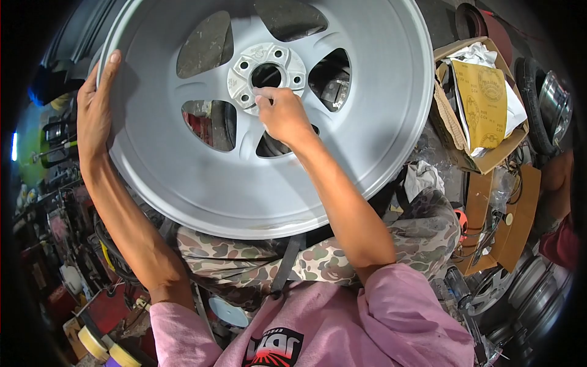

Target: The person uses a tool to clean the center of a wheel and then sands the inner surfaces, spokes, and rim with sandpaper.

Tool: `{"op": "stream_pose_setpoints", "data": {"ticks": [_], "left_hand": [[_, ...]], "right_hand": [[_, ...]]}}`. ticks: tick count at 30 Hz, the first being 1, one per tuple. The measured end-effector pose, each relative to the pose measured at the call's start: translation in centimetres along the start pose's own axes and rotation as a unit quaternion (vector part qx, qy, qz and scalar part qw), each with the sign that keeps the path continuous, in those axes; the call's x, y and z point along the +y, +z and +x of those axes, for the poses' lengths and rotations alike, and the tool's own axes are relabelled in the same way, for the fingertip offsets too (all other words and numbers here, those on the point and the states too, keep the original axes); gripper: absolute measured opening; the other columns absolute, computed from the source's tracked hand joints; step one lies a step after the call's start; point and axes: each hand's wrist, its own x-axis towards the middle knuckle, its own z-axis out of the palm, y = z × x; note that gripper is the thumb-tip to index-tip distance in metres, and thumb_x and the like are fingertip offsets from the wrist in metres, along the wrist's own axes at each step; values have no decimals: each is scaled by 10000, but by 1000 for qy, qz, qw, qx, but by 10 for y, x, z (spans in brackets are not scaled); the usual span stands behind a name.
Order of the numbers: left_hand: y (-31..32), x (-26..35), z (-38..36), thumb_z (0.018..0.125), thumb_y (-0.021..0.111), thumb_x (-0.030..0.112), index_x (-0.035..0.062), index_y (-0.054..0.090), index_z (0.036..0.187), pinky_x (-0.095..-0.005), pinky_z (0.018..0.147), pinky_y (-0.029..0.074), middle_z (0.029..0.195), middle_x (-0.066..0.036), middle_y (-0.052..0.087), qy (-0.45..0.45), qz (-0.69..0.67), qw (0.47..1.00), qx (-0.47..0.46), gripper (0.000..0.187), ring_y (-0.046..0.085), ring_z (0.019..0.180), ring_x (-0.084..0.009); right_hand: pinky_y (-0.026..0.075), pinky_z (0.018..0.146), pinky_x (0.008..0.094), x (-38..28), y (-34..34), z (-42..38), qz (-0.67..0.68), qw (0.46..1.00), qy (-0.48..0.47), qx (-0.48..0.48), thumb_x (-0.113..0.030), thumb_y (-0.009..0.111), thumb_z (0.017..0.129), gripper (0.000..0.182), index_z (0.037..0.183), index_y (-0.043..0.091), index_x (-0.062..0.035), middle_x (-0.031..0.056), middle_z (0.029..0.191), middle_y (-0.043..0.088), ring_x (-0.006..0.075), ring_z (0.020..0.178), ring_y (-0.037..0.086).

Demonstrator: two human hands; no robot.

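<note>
A large grey alloy wheel faces me with its inner side up, close above my lap. My left hand holds its outer lip at the left, thumb inside the edge and fingers around the outside. At the hub, my right hand is closed, its fingertips against the metal just below the centre bore. Whatever those fingers may pinch is hidden. Bolt holes ring the bore, and wide openings between the spokes show the floor beneath.
A cardboard box at the right holds yellow-brown sandpaper sheets and white paper. Another open carton lies below it. More wheels stand at the far right, near another person's arm. Tools and clutter fill the left side.
</note>
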Motion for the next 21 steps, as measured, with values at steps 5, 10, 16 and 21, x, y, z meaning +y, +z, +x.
{"op": "stream_pose_setpoints", "data": {"ticks": [5,10,16,21], "left_hand": [[1,0,-1,935,669,534,19,690,1268,-288,1045,400,1110,-91,684,-11,9,1000,12,613,595,1133,-174],[2,-2,0,930,672,539,22,699,1253,-277,1010,415,1073,-88,679,7,11,1000,19,610,604,1073,-162],[1,2,-2,932,681,523,21,702,1248,-255,964,424,1035,-46,666,-7,-11,1000,-7,594,591,1019,-130],[3,3,-2,938,682,505,14,703,1239,-250,949,429,1019,-48,662,6,-12,1000,2,577,587,1001,-116]], "right_hand": [[506,847,517,27,-13,8,-51,989,-102,94,-174,559,969,225,990,633,37,265,936,696,456,929,662],[507,832,518,21,-21,25,-253,956,-144,22,-234,629,941,277,1128,625,-29,211,892,717,421,911,672],[534,819,481,5,-26,46,-318,940,-114,-42,-202,705,866,178,995,760,-92,165,869,732,360,888,698],[546,819,456,8,-12,65,-347,930,-115,-45,-217,709,829,202,984,780,-110,159,865,736,340,890,708]]}}
